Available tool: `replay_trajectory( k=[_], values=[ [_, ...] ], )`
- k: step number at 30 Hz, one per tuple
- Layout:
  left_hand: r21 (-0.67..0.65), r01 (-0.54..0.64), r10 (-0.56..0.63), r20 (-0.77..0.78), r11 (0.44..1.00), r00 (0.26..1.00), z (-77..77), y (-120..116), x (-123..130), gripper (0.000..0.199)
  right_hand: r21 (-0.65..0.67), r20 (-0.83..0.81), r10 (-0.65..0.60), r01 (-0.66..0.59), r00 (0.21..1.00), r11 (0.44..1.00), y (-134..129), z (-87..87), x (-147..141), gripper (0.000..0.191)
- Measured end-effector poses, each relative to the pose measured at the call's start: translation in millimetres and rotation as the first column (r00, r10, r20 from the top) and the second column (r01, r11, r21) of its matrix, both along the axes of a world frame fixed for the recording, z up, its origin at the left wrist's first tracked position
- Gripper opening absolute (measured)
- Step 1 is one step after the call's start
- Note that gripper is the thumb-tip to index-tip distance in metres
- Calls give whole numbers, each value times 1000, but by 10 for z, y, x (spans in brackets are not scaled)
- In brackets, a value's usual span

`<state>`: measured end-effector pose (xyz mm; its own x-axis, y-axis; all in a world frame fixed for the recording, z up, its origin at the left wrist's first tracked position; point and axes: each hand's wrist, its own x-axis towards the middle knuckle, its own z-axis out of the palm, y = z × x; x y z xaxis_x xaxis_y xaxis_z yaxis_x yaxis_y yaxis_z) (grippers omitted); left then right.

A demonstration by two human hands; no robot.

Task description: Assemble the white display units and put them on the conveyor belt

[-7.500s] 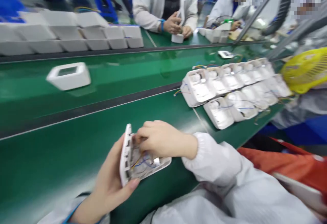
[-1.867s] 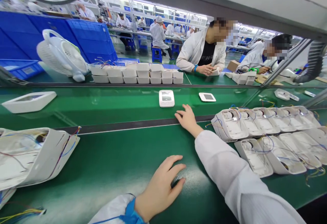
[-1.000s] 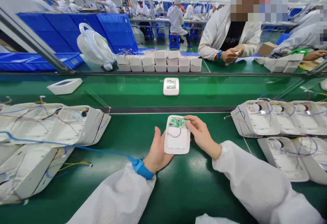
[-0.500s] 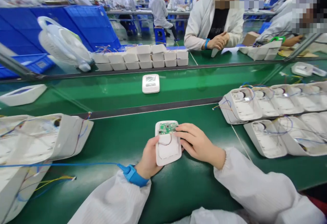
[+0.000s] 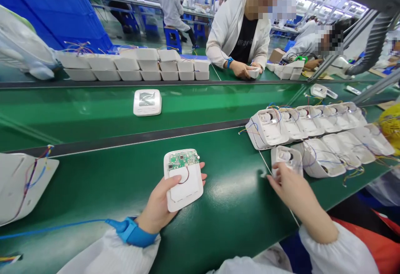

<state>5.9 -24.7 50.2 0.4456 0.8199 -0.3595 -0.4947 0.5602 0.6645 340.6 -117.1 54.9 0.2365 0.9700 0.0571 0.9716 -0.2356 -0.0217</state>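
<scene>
In my left hand (image 5: 161, 197) lies a white plastic cover (image 5: 184, 188), its inner side up and my thumb pressed on its face. A green circuit board (image 5: 183, 159) sits across the cover's top end, with a thin dark wire looping down from it. Over to the right, my right hand (image 5: 289, 182) has its fingers closed at the near edge of a white plastic housing (image 5: 286, 157), which stands slightly apart from its row. A small white connector (image 5: 263, 174) shows beside my fingertips. Blue wrist strap (image 5: 133, 232) and cord are on my left wrist.
Rows of open white housings (image 5: 331, 153) with loose wires stand at right. Another housing (image 5: 25, 186) is at left. On the green belt (image 5: 203, 103) lies a white cover with a dark window (image 5: 147, 102). Opposite, a co-worker (image 5: 240, 36) holds a white part before stacked housings (image 5: 128, 65).
My right hand has left the circuit board and moved right to a white housing, which now stands out from its row. My left hand still holds the cover. The view has turned right.
</scene>
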Motion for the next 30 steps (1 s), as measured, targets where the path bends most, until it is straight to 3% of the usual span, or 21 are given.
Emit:
replay_trajectory(
  k=[4, 7, 8, 9, 11, 12, 13, 14, 15, 16, 18, 19, 22, 25, 28, 30],
  values=[
    [6, 12, -13, 106, 1000, 994, -12, -10, -31, 60, 134, -213, 279, -255, 936, 958, 210, -6, -775, 20],
    [44, 1, -8, 163, 999, 987, -4, -20, -66, 57, 267, -216, 489, -431, 845, 862, 236, 42, -1384, 28],
    [56, 0, -10, 175, 998, 985, 0, -22, -79, 57, 331, -208, 582, -503, 786, 798, 201, 82, -1523, 31],
    [64, 6, -18, 188, 998, 982, 4, -22, -92, 58, 411, -193, 692, -583, 696, 701, 149, 138, -1609, 32],
    [66, 40, -53, 203, 997, 978, 4, -17, -110, 61, 581, -131, 878, -682, 459, 444, 35, 294, -1606, 28],
    [67, 54, -67, 206, 996, 976, -1, -12, -114, 62, 636, -90, 923, -692, 373, 342, -6, 383, -1523, 24],
    [76, 61, -76, 208, 995, 975, -9, -8, -113, 62, 679, -100, 905, -636, 414, 366, -24, 469, -1399, 20],
    [91, 66, -84, 207, 994, 975, -22, -5, -105, 63, 680, -121, 865, -594, 487, 429, -14, 544, -1253, 20],
    [112, 66, -88, 204, 992, 975, -37, -5, -92, 64, 663, -137, 763, -514, 631, 544, 21, 605, -1103, 21],
    [138, 66, -93, 198, 988, 976, -53, -9, -72, 64, 609, -181, 664, -447, 726, 655, 78, 650, -968, 20],
    [189, 72, -108, 185, 979, 977, -86, -32, -18, 65, 423, -303, 593, -453, 746, 785, 227, 698, -792, 18],
    [211, 75, -114, 180, 975, 977, -100, -49, 14, 64, 327, -393, 578, -479, 715, 815, 307, 709, -765, 18],
    [253, 86, -133, 175, 964, 976, -123, -108, 95, 59, 150, -651, 521, -579, 553, 801, 546, 731, -884, 19],
    [292, 49, -101, 167, 955, 981, -124, -151, 121, 57, 93, -786, 461, -660, 411, 746, 769, 715, -1120, 24],
    [323, -13, -46, 173, 946, 984, -125, -181, 94, 57, 171, -831, 459, -641, 315, 748, 903, 580, -1299, 22],
    [326, -42, -17, 177, 944, 984, -132, -204, 68, 58, 270, -794, 504, -545, 340, 794, 917, 444, -1363, 15]
  ],
)
